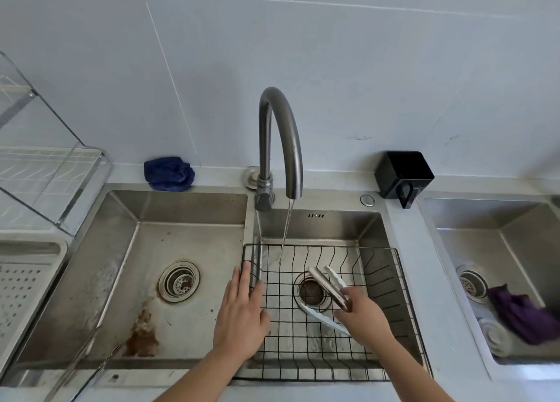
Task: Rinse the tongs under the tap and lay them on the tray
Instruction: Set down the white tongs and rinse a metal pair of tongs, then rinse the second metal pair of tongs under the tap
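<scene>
My right hand grips the tongs near their dark hinge end, above the black wire basket in the middle sink. The tongs have a metal arm and a white scalloped arm, and their tips point up and left. The curved grey tap is running; its stream falls just left of the tips without touching them. My left hand is flat with straight fingers over the basket's left rim and holds nothing. The white perforated tray sits at the far left.
A white scalloped strip lies in the basket under my right hand. The left sink has rust stains, with long metal rods across its front edge. A dish rack stands above the tray; blue cloth, black holder, purple cloth.
</scene>
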